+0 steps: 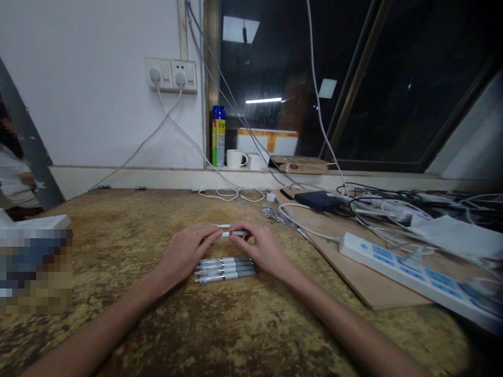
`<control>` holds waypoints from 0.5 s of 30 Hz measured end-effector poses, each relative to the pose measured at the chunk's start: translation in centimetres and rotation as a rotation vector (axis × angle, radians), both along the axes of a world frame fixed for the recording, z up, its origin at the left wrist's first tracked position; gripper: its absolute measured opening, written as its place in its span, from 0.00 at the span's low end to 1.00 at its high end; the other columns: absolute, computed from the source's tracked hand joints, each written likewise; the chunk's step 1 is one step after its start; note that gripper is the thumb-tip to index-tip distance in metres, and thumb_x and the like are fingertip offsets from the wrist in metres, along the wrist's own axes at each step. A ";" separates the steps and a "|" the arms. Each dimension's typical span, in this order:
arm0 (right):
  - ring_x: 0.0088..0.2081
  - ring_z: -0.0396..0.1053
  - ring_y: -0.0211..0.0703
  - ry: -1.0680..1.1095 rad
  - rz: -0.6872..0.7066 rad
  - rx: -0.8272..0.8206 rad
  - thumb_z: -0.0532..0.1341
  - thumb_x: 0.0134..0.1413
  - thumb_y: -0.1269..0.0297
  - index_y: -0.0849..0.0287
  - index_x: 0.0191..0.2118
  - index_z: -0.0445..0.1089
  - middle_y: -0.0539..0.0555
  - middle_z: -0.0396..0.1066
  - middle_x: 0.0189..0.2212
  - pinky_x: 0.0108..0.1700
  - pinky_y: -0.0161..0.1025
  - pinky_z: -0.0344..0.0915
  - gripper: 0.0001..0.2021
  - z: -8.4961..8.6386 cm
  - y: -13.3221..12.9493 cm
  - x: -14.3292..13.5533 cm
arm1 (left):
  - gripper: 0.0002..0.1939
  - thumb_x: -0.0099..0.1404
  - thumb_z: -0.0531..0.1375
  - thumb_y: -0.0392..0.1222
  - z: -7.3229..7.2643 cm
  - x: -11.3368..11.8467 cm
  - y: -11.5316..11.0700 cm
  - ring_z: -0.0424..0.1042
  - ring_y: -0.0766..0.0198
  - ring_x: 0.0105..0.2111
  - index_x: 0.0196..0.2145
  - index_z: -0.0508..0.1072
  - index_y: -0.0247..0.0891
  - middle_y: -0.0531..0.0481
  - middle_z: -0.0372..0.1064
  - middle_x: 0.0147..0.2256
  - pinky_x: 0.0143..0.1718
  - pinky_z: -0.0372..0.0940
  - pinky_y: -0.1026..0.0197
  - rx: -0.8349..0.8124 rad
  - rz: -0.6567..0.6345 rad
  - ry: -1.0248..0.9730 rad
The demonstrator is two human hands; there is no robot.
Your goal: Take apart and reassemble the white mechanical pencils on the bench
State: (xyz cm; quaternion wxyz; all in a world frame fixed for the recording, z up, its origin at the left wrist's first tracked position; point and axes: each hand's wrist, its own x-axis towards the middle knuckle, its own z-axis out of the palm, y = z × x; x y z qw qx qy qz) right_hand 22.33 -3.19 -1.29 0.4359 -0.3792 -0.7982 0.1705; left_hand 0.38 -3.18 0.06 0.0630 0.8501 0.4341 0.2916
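Between my two hands is a white and grey pen (225, 235), lying crosswise just above the worn table. My left hand (191, 248) pinches its left end, while my right hand (257, 244) has thumb and fingers closed on its grey right part. Right behind it lies another pen (225, 226), partly covered by my fingers. Nearer to me, several similar pens (226, 269) with clear and grey ends lie side by side on the table, below and between my wrists.
A white power strip (416, 275) rests on a brown board (353, 277) at right, with tangled cables (393, 204) behind. Along the windowsill stand a spray can (218, 137) and a white mug (236, 158). A thin white cable (223, 196) loops at the table's back edge.
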 end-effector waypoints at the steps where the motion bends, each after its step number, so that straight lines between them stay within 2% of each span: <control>1: 0.38 0.75 0.43 0.028 -0.001 -0.001 0.64 0.62 0.66 0.57 0.43 0.76 0.52 0.79 0.38 0.41 0.37 0.67 0.06 0.0 0.1 0.0 | 0.18 0.77 0.51 0.48 0.1 0.0 -0.1 0.75 0.55 0.46 0.46 0.79 0.42 0.48 0.78 0.47 0.47 0.65 0.57 -0.005 0.004 -0.004; 9: 0.38 0.74 0.43 0.157 0.018 0.048 0.66 0.57 0.71 0.57 0.39 0.77 0.52 0.78 0.36 0.42 0.39 0.68 0.05 -0.1 0.4 0.2 | 0.20 0.77 0.50 0.50 0.5 0.1 -0.2 0.73 0.59 0.33 0.39 0.79 0.40 0.50 0.77 0.34 0.35 0.60 0.61 -0.056 -0.014 -0.025; 15: 0.38 0.73 0.43 0.238 0.051 0.015 0.64 0.55 0.72 0.57 0.40 0.77 0.53 0.76 0.37 0.43 0.39 0.69 0.08 -0.3 0.9 0.6 | 0.22 0.77 0.49 0.51 0.1 0.0 0.2 0.73 0.58 0.33 0.33 0.76 0.39 0.51 0.76 0.31 0.36 0.60 0.60 -0.059 -0.014 -0.060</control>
